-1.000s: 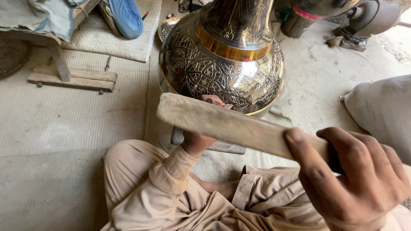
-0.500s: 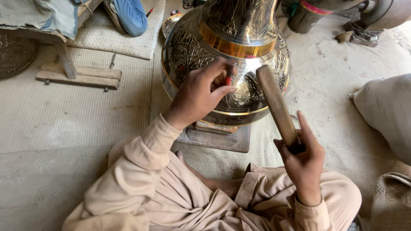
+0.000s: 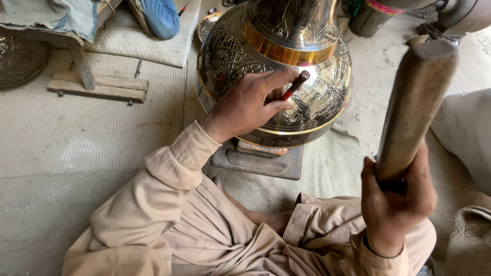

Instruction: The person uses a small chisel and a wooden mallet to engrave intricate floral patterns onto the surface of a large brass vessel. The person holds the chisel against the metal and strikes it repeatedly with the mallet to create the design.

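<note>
Left hand [image 3: 245, 105] sets chisel [image 3: 295, 85] against engraved brass vase [image 3: 317, 97] (seemingly touching)

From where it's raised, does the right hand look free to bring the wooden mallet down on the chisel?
Probably yes: the right hand holds the wooden mallet raised, and nothing lies between it and the chisel, pinched in the left hand against the engraved brass vessel.

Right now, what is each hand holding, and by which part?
Left hand pinches a thin dark metal chisel around its lower shaft; right hand grips a thick wooden mallet stick by its lower end.
</note>
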